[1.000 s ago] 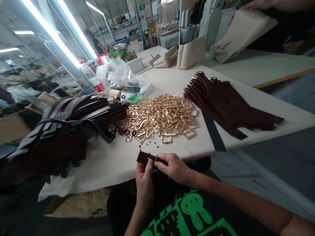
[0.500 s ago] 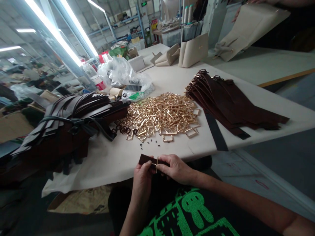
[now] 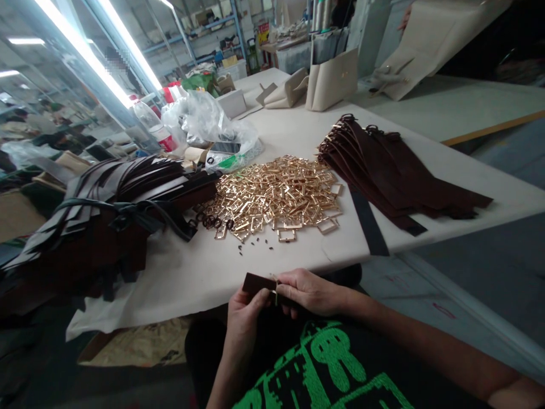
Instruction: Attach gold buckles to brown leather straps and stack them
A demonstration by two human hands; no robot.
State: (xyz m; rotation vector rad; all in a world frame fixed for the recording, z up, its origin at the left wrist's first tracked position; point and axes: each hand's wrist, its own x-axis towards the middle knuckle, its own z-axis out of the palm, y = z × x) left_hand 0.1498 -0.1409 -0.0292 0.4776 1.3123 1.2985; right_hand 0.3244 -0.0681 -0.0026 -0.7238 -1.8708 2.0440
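Strap [image 3: 255, 283] farther from loose buckles [image 3: 276, 196]; plastic bag [image 3: 204, 118], contents indistinct.

Bundled straps [image 3: 114, 184], heaped buckles [image 3: 281, 196] and beige bags [image 3: 332, 82] mark this as a workshop.

A pale table [image 3: 293, 133] spreads out beyond the right hand [image 3: 309, 291], with a greenish table [image 3: 464, 108] farther off to that hand's right. Well beyond the hand stand blue-framed shelves [image 3: 239, 28], and bright tube lights [image 3: 68, 29] slant overhead to its far left.
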